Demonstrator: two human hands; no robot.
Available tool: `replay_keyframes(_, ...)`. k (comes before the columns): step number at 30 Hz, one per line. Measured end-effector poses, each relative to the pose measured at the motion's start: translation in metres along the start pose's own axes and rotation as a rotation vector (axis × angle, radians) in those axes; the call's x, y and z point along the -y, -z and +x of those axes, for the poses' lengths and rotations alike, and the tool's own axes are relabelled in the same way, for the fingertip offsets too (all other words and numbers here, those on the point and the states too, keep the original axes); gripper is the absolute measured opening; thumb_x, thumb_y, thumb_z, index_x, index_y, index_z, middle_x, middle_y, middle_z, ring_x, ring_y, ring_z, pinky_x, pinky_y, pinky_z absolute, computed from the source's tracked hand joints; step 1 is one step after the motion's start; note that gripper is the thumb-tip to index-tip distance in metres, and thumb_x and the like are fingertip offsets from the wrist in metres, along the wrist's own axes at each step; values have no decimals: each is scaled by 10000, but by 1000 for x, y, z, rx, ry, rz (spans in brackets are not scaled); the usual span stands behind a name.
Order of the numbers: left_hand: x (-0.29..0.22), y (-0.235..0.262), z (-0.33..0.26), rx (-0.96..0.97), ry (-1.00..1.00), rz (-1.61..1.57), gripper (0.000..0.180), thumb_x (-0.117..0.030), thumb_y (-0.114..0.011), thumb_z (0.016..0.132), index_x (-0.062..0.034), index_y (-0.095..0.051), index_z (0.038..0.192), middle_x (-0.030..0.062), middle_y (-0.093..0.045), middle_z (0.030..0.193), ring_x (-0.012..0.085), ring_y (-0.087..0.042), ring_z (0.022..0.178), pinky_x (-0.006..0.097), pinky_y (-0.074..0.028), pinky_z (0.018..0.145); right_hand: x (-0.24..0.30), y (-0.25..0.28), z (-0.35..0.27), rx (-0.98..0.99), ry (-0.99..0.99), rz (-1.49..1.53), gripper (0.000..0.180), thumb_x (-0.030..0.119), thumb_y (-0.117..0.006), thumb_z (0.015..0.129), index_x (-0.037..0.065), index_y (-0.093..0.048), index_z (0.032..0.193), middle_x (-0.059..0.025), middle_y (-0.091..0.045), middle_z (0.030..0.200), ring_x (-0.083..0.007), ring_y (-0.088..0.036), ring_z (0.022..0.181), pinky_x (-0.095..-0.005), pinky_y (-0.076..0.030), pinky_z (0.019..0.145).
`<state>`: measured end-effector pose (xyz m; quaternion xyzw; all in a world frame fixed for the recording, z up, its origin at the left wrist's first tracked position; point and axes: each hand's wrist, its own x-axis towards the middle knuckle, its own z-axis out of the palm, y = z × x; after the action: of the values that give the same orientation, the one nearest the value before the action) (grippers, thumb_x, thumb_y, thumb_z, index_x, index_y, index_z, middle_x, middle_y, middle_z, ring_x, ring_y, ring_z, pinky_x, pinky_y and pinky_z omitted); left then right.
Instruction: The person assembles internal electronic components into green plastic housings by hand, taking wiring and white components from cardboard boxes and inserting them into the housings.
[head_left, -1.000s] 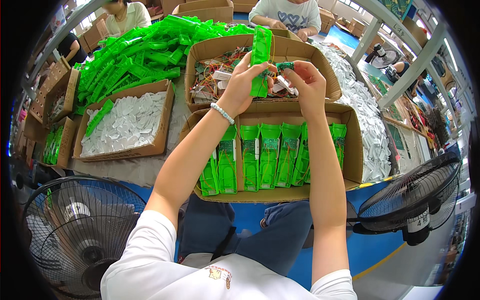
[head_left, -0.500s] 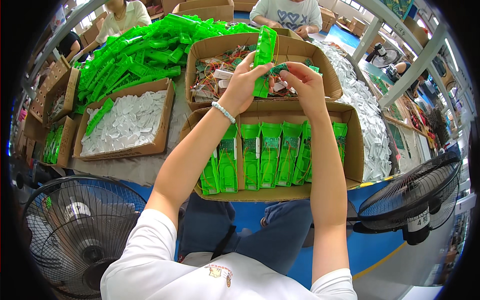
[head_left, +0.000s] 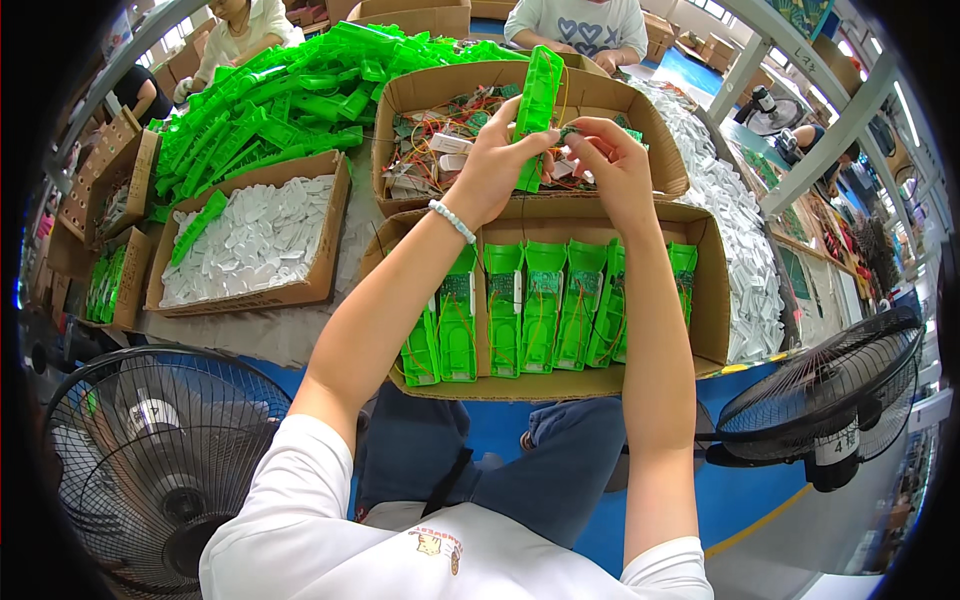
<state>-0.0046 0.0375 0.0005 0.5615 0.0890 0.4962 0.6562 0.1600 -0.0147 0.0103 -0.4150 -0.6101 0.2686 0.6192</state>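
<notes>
My left hand, with a beaded bracelet at the wrist, grips a long bright green plastic housing held upright and slightly tilted. Close beside it, my right hand pinches a small green circuit board, mostly hidden behind the fingers. Both hands are above an open carton of loose circuit boards, thin coloured wires and white parts. Nearer to me, a second carton holds a row of green housings fitted with boards and wires.
At the left rises a large heap of green housings. A box of white plastic pieces stands before it. More white pieces cover the table's right side. Fans flank me, and two people sit across the table.
The circuit board has turned and now shows less between my right fingers. The green housing has shifted slightly right and upward. Across the table, the left person's arm has moved.
</notes>
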Motion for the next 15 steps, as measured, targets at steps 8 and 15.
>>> replay_keyframes(8, 0, -1, 0, -16, -25, 57, 391, -127, -683, 906, -20, -501, 1236, 48, -641, 909, 123, -625, 728, 286, -522, 614, 6, -2, -3, 7, -50, -123, 228, 117, -716, 877, 1, -689, 1072, -19, -660, 785, -57, -603, 725, -212, -476, 618)
replay_keyframes(15, -2, -5, -1, -35, -15, 89, 399, -157, -684, 915, -22, -504, 1244, 42, -644, 917, 116, -621, 747, 282, -517, 624, 5, -1, -3, 12, 4, -139, 242, 101, -726, 866, -16, -696, 1077, -23, -651, 869, -59, -590, 741, -213, -474, 639)
